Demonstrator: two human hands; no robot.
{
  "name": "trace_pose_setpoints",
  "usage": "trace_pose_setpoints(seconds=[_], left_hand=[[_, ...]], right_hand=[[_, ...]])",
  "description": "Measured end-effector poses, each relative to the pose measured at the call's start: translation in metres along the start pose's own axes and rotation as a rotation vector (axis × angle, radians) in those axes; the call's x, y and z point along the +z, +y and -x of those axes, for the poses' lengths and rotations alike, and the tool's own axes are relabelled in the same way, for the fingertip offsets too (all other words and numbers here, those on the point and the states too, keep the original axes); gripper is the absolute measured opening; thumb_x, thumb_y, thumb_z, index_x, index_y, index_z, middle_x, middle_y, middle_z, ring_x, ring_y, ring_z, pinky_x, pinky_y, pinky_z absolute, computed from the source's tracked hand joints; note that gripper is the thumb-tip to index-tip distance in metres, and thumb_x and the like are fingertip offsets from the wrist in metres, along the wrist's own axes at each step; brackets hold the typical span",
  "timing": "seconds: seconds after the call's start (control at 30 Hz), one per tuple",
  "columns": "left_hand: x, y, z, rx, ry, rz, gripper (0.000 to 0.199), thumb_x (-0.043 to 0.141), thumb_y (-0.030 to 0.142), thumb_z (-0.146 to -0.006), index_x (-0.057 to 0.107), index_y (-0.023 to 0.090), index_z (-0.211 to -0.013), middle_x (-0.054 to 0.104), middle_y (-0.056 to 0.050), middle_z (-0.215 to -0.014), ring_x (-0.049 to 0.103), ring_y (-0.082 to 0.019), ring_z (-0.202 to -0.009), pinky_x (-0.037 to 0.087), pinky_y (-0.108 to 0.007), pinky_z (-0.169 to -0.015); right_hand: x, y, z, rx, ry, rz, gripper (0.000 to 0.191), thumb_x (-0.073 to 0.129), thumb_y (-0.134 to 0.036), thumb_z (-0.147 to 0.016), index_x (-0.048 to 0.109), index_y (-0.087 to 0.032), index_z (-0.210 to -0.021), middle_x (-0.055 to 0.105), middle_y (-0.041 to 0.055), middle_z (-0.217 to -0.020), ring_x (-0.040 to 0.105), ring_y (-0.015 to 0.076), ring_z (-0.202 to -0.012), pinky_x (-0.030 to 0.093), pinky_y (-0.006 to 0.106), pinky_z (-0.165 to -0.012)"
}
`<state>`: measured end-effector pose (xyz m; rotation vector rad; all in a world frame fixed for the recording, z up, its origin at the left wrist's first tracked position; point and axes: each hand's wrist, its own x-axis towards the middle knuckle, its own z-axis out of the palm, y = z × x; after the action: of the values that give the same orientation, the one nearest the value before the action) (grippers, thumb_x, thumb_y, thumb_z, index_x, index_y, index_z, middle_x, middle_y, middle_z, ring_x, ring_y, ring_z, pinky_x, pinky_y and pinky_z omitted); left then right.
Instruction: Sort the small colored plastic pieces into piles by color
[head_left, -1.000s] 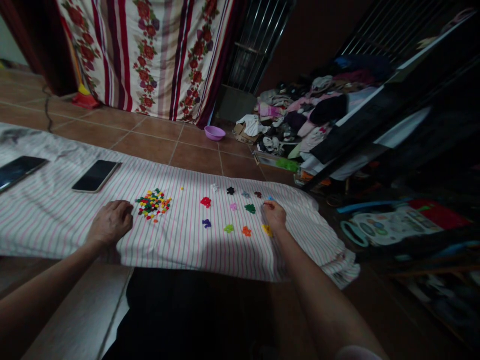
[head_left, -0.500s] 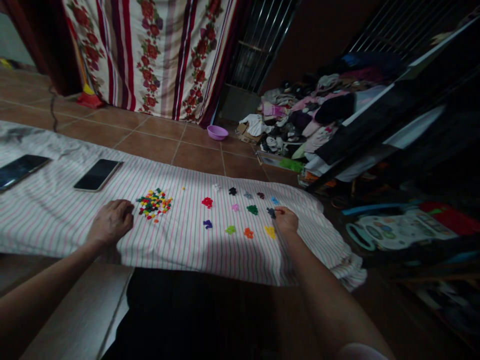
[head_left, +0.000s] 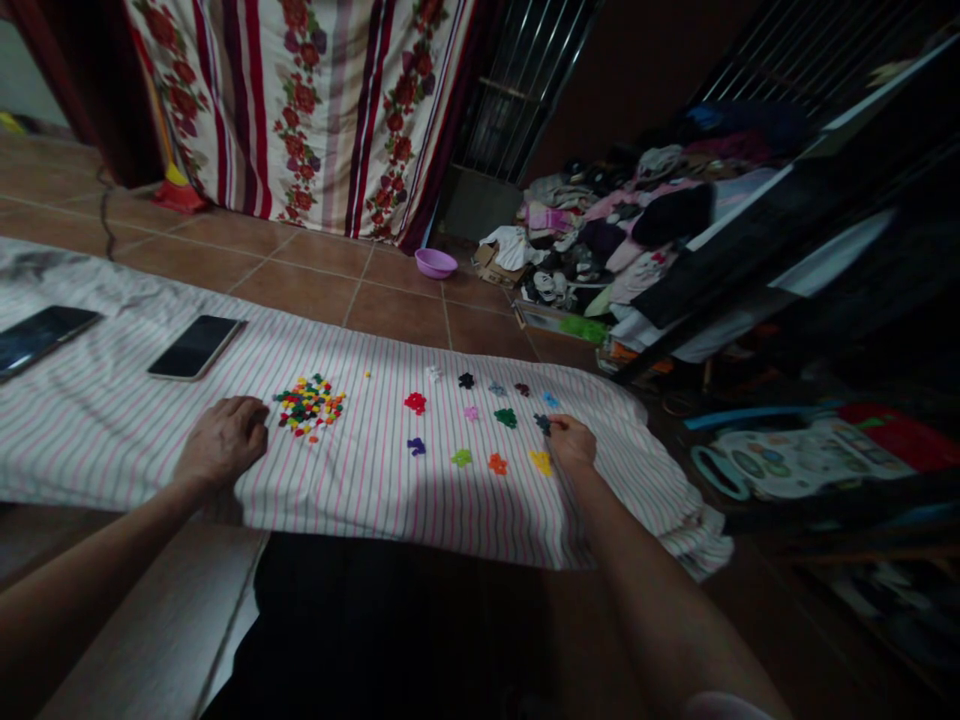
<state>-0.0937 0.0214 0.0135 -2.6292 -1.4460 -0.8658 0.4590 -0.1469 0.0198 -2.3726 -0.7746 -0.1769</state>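
Note:
My right hand (head_left: 574, 441) reaches over the striped cloth (head_left: 360, 490). Its thumb and fingertips are pinched together at the edge of a dark grey cluster of small bead-like pieces (head_left: 542, 424); whatever lies between them is too small to make out. Light blue pieces (head_left: 550, 399) lie just beyond, yellow pieces (head_left: 541, 462) nearer to me. Palm down on the cloth, my left hand (head_left: 226, 438) rests with loosely bent fingers and nothing visible in it. Close to its right is a mixed pile of colourful small pieces (head_left: 309, 407).
Other single-colour clusters include red (head_left: 415, 403), green (head_left: 505, 418), purple (head_left: 416, 447) and orange (head_left: 497, 464). One yellow piece (head_left: 368, 374) lies apart. A phone (head_left: 195, 347) and a dark tablet-like device (head_left: 45, 338) lie left. A purple basin (head_left: 436, 263) stands on the floor beyond.
Both hands stay in nearly the same place, the right one still at the dark grey cluster. The view has shifted only very slightly.

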Motion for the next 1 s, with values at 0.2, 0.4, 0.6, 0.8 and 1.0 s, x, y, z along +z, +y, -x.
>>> trace_pose_setpoints(seconds=[0.2, 0.4, 0.6, 0.8, 1.0], left_hand=[[0.001, -0.001, 0.0, 0.001, -0.02, -0.005, 0.018, 0.044, 0.024, -0.079, 0.06, 0.022, -0.088, 0.069, -0.012, -0.09, 0.064, -0.029, -0.089, 0.051, -0.047, -0.086], [0.0, -0.003, -0.001, 0.022, -0.034, -0.02, 0.02, 0.043, 0.024, -0.081, 0.061, 0.02, -0.089, 0.069, -0.012, -0.091, 0.064, -0.029, -0.09, 0.05, -0.046, -0.088], [0.001, -0.002, 0.0, -0.006, -0.048, -0.032, 0.02, 0.043, 0.022, -0.082, 0.062, 0.019, -0.09, 0.069, -0.012, -0.093, 0.064, -0.028, -0.091, 0.049, -0.043, -0.088], [0.004, 0.0, 0.0, -0.034, -0.031, -0.046, 0.02, 0.046, 0.019, -0.08, 0.062, 0.019, -0.09, 0.069, -0.012, -0.094, 0.062, -0.027, -0.092, 0.048, -0.043, -0.087], [0.004, 0.001, 0.0, -0.03, -0.038, -0.058, 0.019, 0.045, 0.017, -0.08, 0.061, 0.019, -0.089, 0.068, -0.011, -0.093, 0.061, -0.027, -0.092, 0.047, -0.042, -0.088]], right_hand=[[-0.003, -0.002, 0.007, 0.033, -0.039, -0.01, 0.029, 0.052, -0.022, -0.068, 0.079, -0.023, -0.08, 0.075, 0.0066, -0.081, 0.065, 0.0237, -0.076, 0.05, 0.036, -0.078], [-0.008, -0.009, 0.009, 0.08, -0.092, 0.04, 0.032, 0.051, -0.021, -0.071, 0.078, -0.02, -0.087, 0.075, 0.0086, -0.088, 0.068, 0.0263, -0.083, 0.05, 0.038, -0.082], [-0.008, -0.015, 0.002, -0.012, -0.053, 0.025, 0.026, 0.052, -0.022, -0.07, 0.076, -0.022, -0.079, 0.074, 0.0083, -0.082, 0.067, 0.0267, -0.08, 0.049, 0.038, -0.078], [0.006, -0.042, 0.0, -0.124, -0.08, -0.022, 0.025, 0.054, -0.024, -0.072, 0.076, -0.021, -0.082, 0.073, 0.0095, -0.082, 0.066, 0.0271, -0.08, 0.048, 0.038, -0.078], [0.025, -0.093, 0.018, -0.295, -0.183, -0.08, 0.028, 0.052, -0.025, -0.074, 0.076, -0.021, -0.087, 0.073, 0.008, -0.089, 0.066, 0.0239, -0.084, 0.049, 0.036, -0.083]])
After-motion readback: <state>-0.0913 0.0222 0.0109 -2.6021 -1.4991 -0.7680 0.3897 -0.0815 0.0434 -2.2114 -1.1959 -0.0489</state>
